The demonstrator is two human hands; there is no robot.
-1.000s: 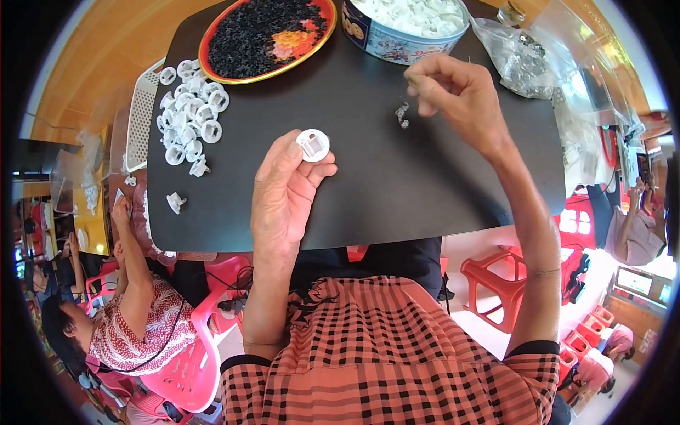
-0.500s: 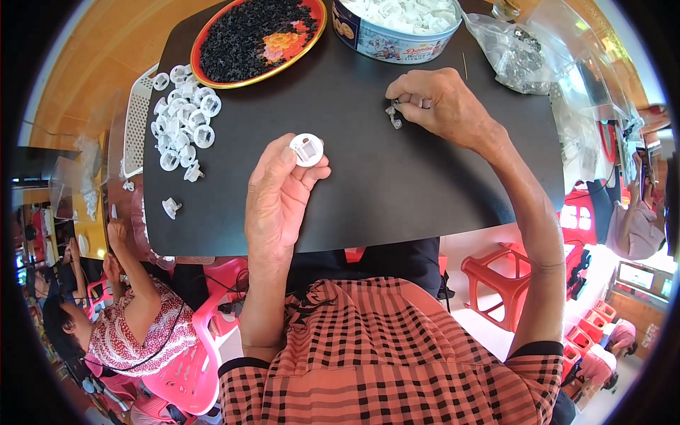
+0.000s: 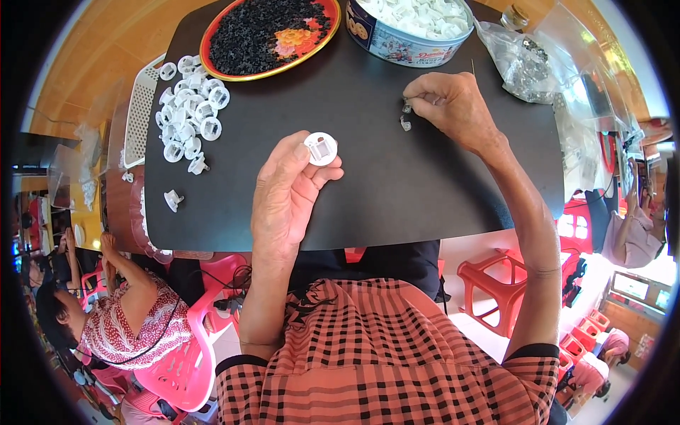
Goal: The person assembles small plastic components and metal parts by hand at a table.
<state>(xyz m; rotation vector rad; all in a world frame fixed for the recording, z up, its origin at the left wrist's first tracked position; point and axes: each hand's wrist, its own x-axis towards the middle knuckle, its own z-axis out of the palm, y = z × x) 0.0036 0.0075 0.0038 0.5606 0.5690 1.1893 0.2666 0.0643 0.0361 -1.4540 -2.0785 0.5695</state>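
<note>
A round white plastic piece [image 3: 323,149] with a squarish window in its disc is pinched between the thumb and fingers of my left hand [image 3: 285,188], above the dark table [image 3: 368,198]. Farther right, my right hand [image 3: 453,108] has thumb and forefinger together at a small greyish metal-looking part [image 3: 406,108]. Just below it a similar small part [image 3: 405,125] shows against the tabletop; whether the two are joined I cannot tell. At the left lies a heap of white round pieces [image 3: 190,106] like the held one, with a single white piece [image 3: 173,200] apart from it.
Along the far side stand a red-rimmed tray [image 3: 210,64] of small black parts and a blue round tin [image 3: 414,49] of white parts. A clear bag [image 3: 528,74] of metal bits lies far right. A white perforated basket [image 3: 140,117] borders the heap. Another person [image 3: 134,312] sits at left.
The view has shifted slightly. My right hand's fingers have drawn closer together at the small metal-looking part. The left hand keeps its hold on the white piece.
</note>
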